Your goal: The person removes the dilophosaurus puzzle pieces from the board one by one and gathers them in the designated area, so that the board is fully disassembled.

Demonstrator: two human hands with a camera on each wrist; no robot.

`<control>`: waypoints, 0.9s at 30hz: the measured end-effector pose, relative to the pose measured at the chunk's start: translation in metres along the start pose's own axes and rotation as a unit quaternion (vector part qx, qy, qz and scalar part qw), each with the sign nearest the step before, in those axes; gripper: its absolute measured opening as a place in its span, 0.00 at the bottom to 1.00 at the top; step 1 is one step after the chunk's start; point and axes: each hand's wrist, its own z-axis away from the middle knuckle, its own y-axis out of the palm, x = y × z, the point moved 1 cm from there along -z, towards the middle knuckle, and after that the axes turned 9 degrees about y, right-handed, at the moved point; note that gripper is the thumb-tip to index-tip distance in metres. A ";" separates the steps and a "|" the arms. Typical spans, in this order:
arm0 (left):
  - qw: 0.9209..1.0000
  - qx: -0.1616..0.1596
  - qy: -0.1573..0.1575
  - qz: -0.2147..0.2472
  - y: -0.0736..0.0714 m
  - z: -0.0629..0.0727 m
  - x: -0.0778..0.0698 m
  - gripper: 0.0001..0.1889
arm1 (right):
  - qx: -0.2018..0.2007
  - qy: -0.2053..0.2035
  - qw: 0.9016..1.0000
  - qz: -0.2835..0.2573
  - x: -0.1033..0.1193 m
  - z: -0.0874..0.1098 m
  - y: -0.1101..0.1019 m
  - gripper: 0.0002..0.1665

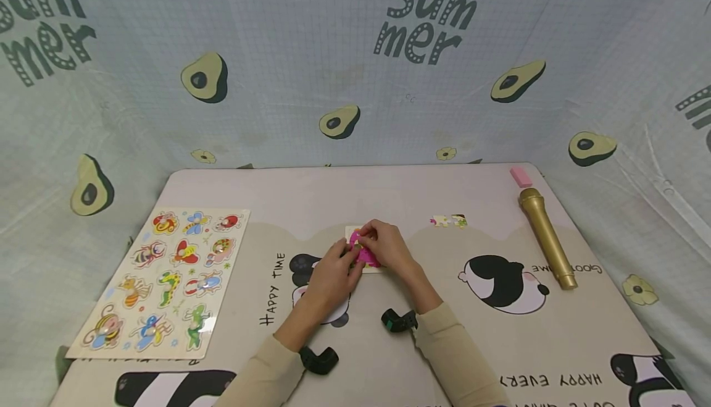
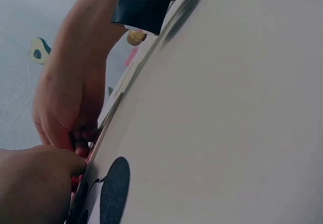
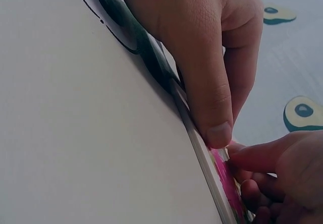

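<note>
Though looser, left grip on pink puzzle with pinched right grip.

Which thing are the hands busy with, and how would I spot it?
On the table, look between the big sheet of cartoon bugs and the gold tube. Near the middle, the left hand and right hand meet over a board, partly hiding it. It's far smaller than the sheet, with a vivid pink patch.

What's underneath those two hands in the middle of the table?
A small pale board with a bright pink area shows beneath the left hand and right hand. They cover parts of it, so its whole picture cannot be seen.
</note>
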 end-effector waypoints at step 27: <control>1.000 0.007 -0.010 0.002 -0.002 -0.001 -0.002 0.16 | -0.036 0.061 0.995 -0.077 -0.021 -0.004 -0.039 0.11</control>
